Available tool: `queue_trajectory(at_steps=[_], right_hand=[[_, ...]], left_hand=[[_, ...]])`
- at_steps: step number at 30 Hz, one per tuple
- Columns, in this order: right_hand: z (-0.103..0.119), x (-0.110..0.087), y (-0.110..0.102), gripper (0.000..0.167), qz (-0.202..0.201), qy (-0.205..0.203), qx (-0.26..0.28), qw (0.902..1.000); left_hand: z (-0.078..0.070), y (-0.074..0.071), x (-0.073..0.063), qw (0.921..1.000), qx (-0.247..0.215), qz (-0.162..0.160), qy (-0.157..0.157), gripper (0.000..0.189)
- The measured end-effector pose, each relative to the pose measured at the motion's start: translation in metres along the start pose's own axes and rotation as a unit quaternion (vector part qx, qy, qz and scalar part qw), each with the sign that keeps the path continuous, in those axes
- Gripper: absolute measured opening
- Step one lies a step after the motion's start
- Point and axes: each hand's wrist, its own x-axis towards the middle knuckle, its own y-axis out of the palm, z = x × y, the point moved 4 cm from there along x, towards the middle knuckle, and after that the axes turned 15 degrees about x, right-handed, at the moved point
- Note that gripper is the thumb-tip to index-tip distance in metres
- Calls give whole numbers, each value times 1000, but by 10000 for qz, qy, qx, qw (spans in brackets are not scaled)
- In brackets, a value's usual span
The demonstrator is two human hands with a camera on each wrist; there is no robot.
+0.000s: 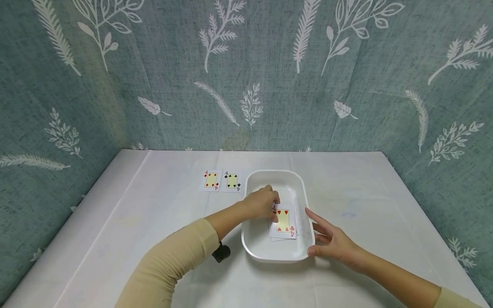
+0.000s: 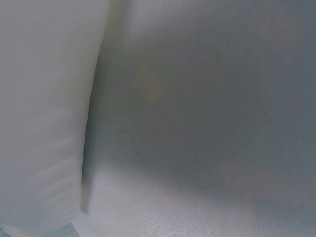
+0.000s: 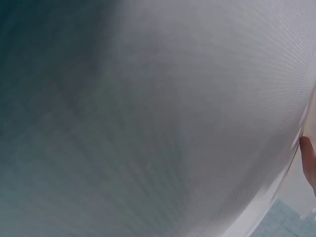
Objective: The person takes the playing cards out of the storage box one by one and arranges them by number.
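My left hand [image 1: 262, 202] reaches over the left rim into a white plastic tray [image 1: 254, 252]. Its curled fingers and thumb pinch the left side of a four of hearts playing card [image 1: 283, 220]. Under that card, the edges of at least one more card show on the tray's floor. Against the tray's right wall rests my right hand [image 1: 334, 244], thumb and fingers spread along the outside. The left wrist view has only the tray's blurred side wall [image 2: 44, 123] and shadowed cloth. At the right edge of the right wrist view, a fingertip [image 3: 308, 160] touches the tray.
Left of the tray, a four of diamonds [image 1: 211, 180] and a four of clubs [image 1: 232, 181] lie face up side by side. White cloth [image 1: 366, 192] covers the table. A green leaf-patterned curtain [image 1: 246, 77] surrounds its back and sides.
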Motion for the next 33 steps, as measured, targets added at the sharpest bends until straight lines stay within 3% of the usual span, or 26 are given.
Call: queue_trajectory(at_steps=[3, 8, 12, 15, 18, 21, 26, 33], right_hand=[[0, 1, 1, 95, 34, -60, 2, 10000], [3, 1, 2, 94, 86, -131, 2, 9999], [3, 1, 3, 94, 92, -102, 14, 9999], [3, 1, 3, 94, 69, -72, -9, 9999], [2, 0, 3, 94, 49, -46, -21, 10000], [2, 0, 3, 95, 49, -48, -23, 10000], [2, 0, 3, 94, 36, -40, -41, 10000], [2, 1, 4, 94, 94, -97, -56, 9999]], left_hand=[[3, 0, 2, 9982, -605, -15, 1, 36], [8, 0, 6, 9857, -1675, -159, 19, 28], [10, -2, 7, 9803, -1925, -416, 123, 27], [11, -3, 6, 9751, -2174, -421, 152, 27], [12, -4, 5, 9658, -2562, -376, 152, 26], [13, -7, 4, 9563, -2864, -553, 186, 25], [17, -12, 0, 9473, -3027, -1010, 284, 28], [20, -16, -3, 9397, -3173, -1245, 260, 30]])
